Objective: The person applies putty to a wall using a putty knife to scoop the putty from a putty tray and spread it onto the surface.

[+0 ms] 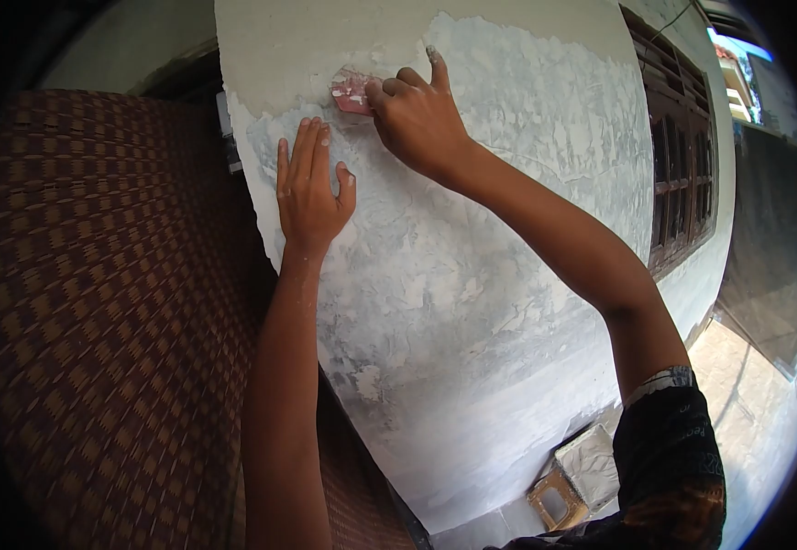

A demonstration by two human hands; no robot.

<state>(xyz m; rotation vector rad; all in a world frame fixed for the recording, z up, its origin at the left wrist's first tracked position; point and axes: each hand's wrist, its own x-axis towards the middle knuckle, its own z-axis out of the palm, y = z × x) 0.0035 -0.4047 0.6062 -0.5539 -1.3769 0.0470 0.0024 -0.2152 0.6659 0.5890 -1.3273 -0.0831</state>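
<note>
Scraper (351,93) under right hand (417,117) fingers (382,90), on wall (472,275)

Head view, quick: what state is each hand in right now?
Left hand: open, flat against the plastered wall, holding nothing.
Right hand: fingers closed on a pink scraper, pressed to the wall.

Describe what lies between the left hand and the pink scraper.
Head view: only a bare strip of plastered wall separates the left hand from the scraper in the right hand.
</note>
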